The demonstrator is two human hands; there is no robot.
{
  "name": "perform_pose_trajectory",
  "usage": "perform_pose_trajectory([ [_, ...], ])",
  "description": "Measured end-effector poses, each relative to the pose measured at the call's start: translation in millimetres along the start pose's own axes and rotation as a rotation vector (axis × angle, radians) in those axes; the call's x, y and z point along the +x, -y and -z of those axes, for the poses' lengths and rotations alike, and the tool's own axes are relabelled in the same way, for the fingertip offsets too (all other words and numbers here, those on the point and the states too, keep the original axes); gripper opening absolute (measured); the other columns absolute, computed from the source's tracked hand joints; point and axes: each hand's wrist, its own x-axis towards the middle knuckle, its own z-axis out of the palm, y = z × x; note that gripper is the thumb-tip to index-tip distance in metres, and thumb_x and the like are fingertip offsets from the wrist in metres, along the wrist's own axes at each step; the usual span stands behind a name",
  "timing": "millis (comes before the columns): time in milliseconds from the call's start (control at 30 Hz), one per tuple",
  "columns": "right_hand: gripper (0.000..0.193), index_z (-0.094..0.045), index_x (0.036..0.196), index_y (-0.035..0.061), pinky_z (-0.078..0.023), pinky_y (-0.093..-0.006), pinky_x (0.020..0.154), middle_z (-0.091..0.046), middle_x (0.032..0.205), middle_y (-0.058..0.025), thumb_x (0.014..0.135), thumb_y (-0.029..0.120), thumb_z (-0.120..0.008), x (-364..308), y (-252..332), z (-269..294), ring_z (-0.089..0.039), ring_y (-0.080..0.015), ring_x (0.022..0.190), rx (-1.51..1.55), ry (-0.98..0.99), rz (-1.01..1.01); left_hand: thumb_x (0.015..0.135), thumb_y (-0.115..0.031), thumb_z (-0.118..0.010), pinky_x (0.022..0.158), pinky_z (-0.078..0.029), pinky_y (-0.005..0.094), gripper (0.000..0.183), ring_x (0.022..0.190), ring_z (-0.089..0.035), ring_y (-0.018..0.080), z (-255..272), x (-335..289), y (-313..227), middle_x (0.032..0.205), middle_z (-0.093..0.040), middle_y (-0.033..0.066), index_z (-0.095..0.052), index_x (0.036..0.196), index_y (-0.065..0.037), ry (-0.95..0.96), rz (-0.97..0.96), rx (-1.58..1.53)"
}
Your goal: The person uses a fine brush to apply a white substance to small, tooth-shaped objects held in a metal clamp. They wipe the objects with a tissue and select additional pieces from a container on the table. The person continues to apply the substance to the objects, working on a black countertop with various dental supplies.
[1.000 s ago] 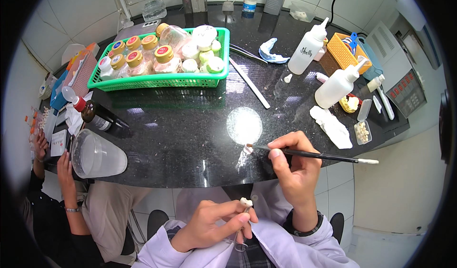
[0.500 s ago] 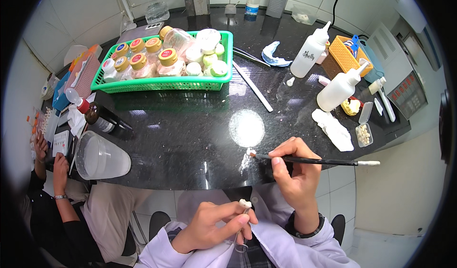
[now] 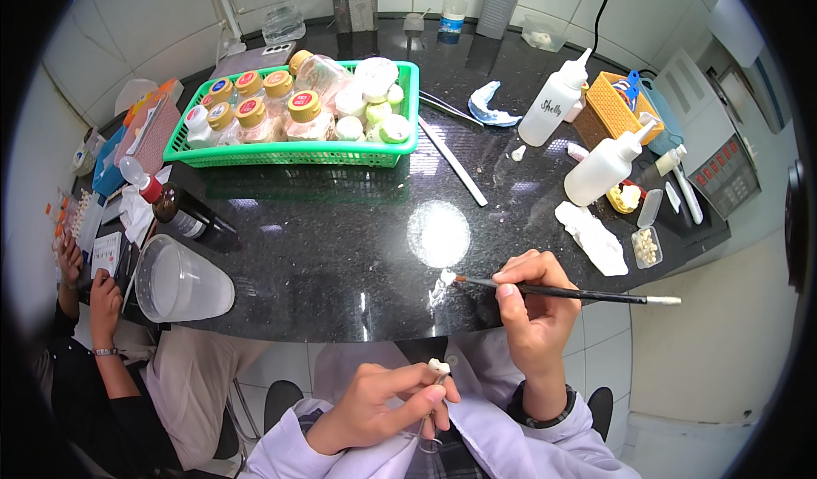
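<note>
In my right hand [image 3: 541, 310] is a thin brush [image 3: 587, 294] with a dark handle and a white end, pinched between thumb and fingers. Its brown tip touches or nearly touches the small smear of white paste [image 3: 441, 288] on the black counter. My left hand [image 3: 385, 402], in front of the counter edge, grips a slim metal clamp [image 3: 430, 444] with a looped handle. A small white tooth crown [image 3: 439, 367] sits at the clamp's upper end, beside my fingertips. My fingers hide most of the clamp.
A green basket [image 3: 285, 155] of capped jars stands at the back left. At left are a brown bottle [image 3: 180, 209] and a clear tub [image 3: 191, 285]. Two white squeeze bottles [image 3: 602, 173], a crumpled tissue [image 3: 592, 236] and a small box [image 3: 647, 248] lie right. Another person's hand [image 3: 105, 309] is far left.
My right hand and the brush have shifted slightly to the right, and the white paste looks more spread along the smear. My left hand keeps its hold on the clamp.
</note>
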Motion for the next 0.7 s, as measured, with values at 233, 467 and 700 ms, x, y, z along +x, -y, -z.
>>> perform_pose_trajectory([
  [233,0.006,-0.061,0.079,0.0010,-0.037,-0.0225,0.053,-0.056,0.066,-0.0052,0.073,0.003,-0.063,-0.2,-1.5,-1.1,-0.050,-0.0101,0.058,-0.036,-0.002,0.010,0.094,-0.005,-0.046,0.052,-0.053,0.0248,0.023,0.058,-0.065,0.0180,-0.5,1.3,2.3,0.069,-0.065,0.0181,-0.058,0.090,0.014,0.013,-0.005,-0.015],
  [467,0.006,-0.061,0.079,0.0011,-0.038,-0.0230,0.053,-0.056,0.067,-0.0054,0.074,0.003,-0.064,1.0,-2.2,0.8,-0.052,-0.0108,0.059,-0.127,0.050,0.053,0.094,-0.011,-0.049,0.053,-0.048,0.0218,0.021,0.057,-0.064,0.0128,-2.4,-2.0,7.9,0.069,-0.065,0.0095,-0.060,0.096,0.006,-0.022,0.008,-0.037],
  [700,0.006,-0.061,0.079,0.0011,-0.038,-0.0232,0.053,-0.057,0.068,-0.0053,0.074,0.003,-0.063,1.1,-2.6,1.2,-0.052,-0.0106,0.059,-0.127,0.076,0.053,0.094,-0.012,-0.049,0.053,-0.048,0.0218,0.022,0.057,-0.063,0.0126,-2.6,-1.8,7.5,0.069,-0.066,0.0095,-0.061,0.095,0.006,-0.017,0.014,-0.035],
])
